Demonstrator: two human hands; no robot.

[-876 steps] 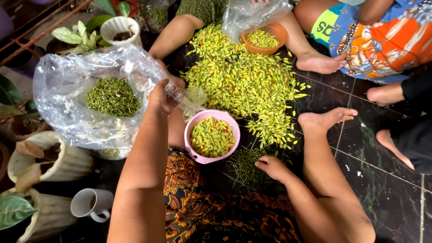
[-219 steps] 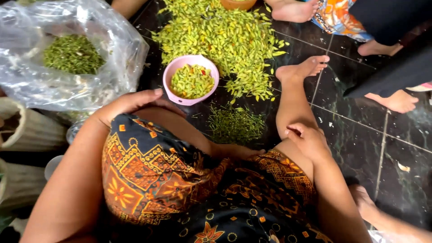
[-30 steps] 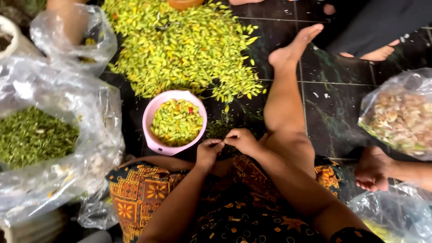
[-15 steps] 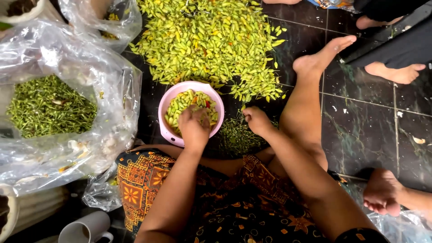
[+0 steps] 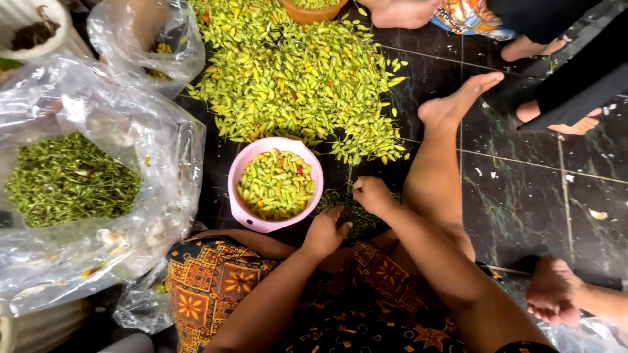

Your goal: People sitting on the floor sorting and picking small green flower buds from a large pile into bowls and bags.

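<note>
A pink bowl [image 5: 241, 171] full of yellow-green chili peppers sits on the dark tiled floor in front of my lap. My left hand [image 5: 325, 231] hovers just right of the bowl's rim, fingers loosely curled, over a small heap of green stems [image 5: 353, 210]. Beside it my right hand [image 5: 371, 194] is closed, fingertips pinched together; whether it holds a chili is too small to tell. Beyond the bowl lies a big pile of yellow-green chilies [image 5: 297, 72].
A large clear plastic bag of green stems [image 5: 69, 180] lies at my left, a smaller bag [image 5: 147, 39] behind it. My right leg [image 5: 439, 163] stretches forward. Other people's feet [image 5: 556, 297] and an orange bowl [image 5: 311, 8] border the pile.
My left hand has come back out of the pink bowl toward my lap. My right hand stayed near the stem heap. The view shifted slightly.
</note>
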